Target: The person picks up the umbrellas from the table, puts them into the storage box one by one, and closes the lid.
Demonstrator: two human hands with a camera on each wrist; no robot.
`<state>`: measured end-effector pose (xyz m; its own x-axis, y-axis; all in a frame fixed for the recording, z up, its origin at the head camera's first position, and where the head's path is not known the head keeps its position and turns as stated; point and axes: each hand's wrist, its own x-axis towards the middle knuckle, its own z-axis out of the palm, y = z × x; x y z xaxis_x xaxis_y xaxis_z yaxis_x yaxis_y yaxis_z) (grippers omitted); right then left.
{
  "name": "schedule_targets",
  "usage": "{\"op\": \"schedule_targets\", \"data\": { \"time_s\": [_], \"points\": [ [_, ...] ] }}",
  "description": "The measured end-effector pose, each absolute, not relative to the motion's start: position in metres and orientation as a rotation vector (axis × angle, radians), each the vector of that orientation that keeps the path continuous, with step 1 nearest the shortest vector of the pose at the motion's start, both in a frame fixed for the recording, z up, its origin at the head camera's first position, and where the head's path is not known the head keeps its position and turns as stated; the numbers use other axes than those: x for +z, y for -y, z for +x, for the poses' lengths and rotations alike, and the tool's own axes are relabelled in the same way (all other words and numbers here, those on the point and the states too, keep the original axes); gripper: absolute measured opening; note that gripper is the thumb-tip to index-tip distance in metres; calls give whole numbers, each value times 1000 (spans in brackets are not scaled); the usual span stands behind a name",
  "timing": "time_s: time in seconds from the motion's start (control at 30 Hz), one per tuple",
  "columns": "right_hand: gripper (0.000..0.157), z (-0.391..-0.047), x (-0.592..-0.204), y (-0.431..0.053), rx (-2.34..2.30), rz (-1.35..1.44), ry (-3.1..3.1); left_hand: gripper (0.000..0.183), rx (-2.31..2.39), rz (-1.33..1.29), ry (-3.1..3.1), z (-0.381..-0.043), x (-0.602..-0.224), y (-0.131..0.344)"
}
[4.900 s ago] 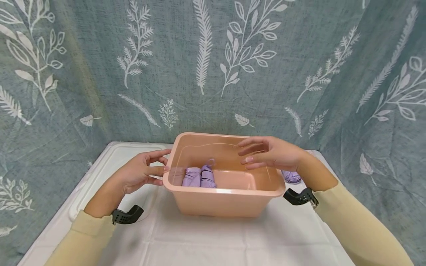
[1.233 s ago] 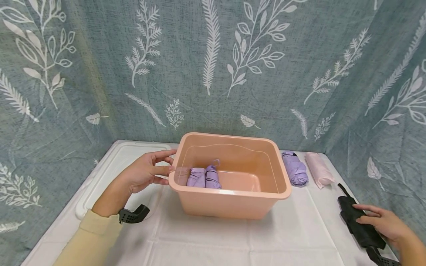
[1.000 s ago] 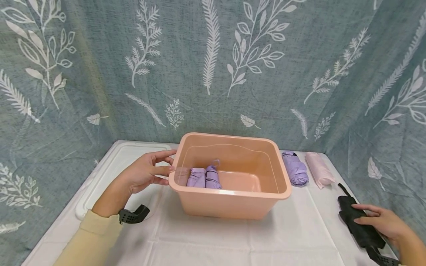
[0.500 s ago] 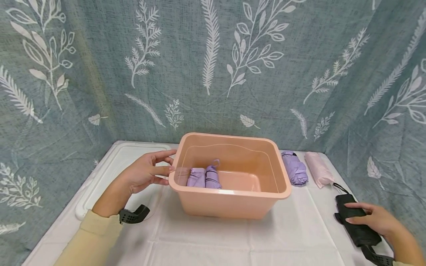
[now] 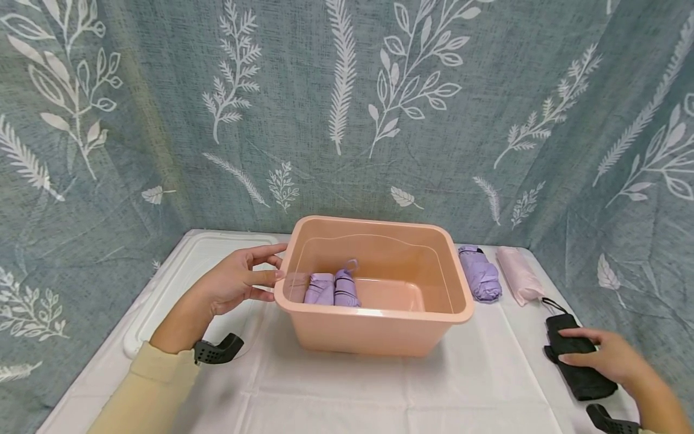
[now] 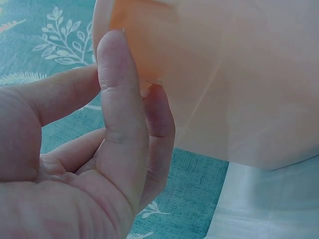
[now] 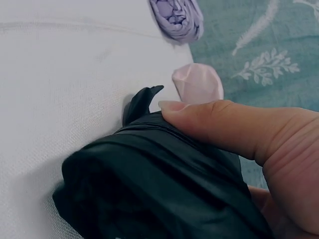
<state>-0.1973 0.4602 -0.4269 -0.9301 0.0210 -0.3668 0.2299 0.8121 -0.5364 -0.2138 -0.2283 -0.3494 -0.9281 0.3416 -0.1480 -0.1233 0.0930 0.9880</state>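
In the head view my right hand (image 5: 607, 355) grips a black folded umbrella (image 5: 577, 377) at the right edge of the table. Its thumb presses on the black fabric in the right wrist view, where the umbrella (image 7: 159, 174) fills the lower part. A wrist loop trails from its far end. My left hand (image 5: 238, 280) holds the left rim of a peach plastic bin (image 5: 374, 331), with thumb and fingertips at the edge. Inside the bin, two purple folded umbrellas (image 5: 346, 289) lie side by side at the left.
Right of the bin lie another purple folded umbrella (image 5: 480, 277) and a pale pink wrapped bundle (image 5: 519, 274). A white lid (image 5: 200, 259) lies at the table's back left. Patterned green curtain (image 5: 336, 120) encloses the back and sides.
My right hand went from above the bin to the black umbrella at the right, then shifted it slightly away from me and leftward. My left hand stays at the bin's rim.
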Motion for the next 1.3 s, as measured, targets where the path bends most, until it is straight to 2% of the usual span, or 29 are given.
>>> {"op": "schedule_targets", "data": {
  "time_s": [0.33, 0.83, 1.07, 1.3],
  "points": [
    [76, -188, -430, -454, -1057, 179, -2625, 77, 1894, 218, -2017, -214, -353, 226],
    [61, -180, -428, -395, -1709, 187, -2451, 77, 1887, 214, -2033, -215, -353, 226],
    [55, -184, -417, -376, -2023, 13, -2246, 78, 1895, 232, -2026, -214, -350, 229],
    [56, -183, -405, -366, -2145, -173, -2099, 76, 1899, 233, -2031, -214, -349, 228]
  ]
}}
